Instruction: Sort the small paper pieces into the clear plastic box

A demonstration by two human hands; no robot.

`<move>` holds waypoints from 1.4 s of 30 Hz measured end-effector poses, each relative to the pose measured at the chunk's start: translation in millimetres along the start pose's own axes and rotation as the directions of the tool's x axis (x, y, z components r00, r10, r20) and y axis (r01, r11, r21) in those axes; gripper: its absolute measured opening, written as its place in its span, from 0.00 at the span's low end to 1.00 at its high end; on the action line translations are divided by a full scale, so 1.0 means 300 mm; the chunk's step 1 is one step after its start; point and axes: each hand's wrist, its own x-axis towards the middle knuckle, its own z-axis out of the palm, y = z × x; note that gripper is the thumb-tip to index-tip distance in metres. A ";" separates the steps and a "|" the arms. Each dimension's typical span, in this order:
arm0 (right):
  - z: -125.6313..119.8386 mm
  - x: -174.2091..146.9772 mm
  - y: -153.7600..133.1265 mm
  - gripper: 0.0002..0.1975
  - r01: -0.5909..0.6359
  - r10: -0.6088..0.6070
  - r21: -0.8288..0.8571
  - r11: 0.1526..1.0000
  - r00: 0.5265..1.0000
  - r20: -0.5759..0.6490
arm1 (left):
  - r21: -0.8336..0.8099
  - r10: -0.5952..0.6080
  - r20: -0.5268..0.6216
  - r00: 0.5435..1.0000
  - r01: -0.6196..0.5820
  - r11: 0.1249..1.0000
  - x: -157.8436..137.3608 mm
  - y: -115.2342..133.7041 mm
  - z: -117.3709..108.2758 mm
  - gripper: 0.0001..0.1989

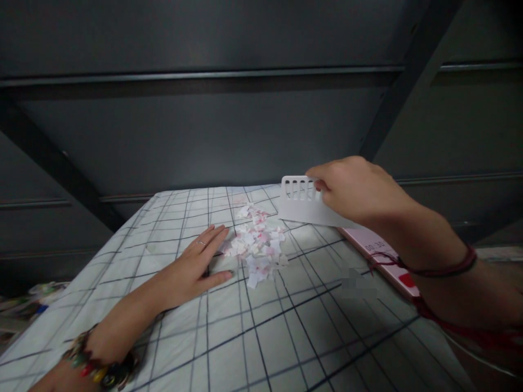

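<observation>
In the head view, a loose pile of small torn paper scraps (261,245), white with pink marks, lies on the checked cloth. My left hand (202,258) rests at the pile's left side, fingers stretched out and thumb apart, holding nothing. On the other side, my right hand (351,188) grips a flat white plastic scraper (300,208) by its slotted upper edge. The scraper stands on its long straight edge, a short way right of the scraps. Part of it is hidden behind my right hand.
A pink device with a digital display (378,247) lies beneath my right forearm. The white cloth with dark grid lines (229,337) covers the table. Dark grey panels (229,130) rise behind the table's far edge. Blurred clutter (36,296) sits below at the left.
</observation>
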 end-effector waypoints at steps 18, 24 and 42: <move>-0.078 -0.075 -0.055 0.12 0.403 -0.401 0.230 0.886 0.914 -0.055 | -0.008 0.034 0.071 0.997 -0.033 0.999 0.001 0.015 -0.006 0.44; 0.009 -0.198 -0.002 0.17 0.574 -0.472 0.211 0.791 0.792 -0.387 | 0.024 0.084 0.061 0.995 -0.086 0.996 -0.002 0.030 -0.011 0.45; 0.103 -0.300 0.056 0.19 0.617 -0.485 0.048 0.785 0.662 -0.571 | 0.057 0.121 0.075 0.990 -0.126 0.990 -0.016 0.043 -0.010 0.42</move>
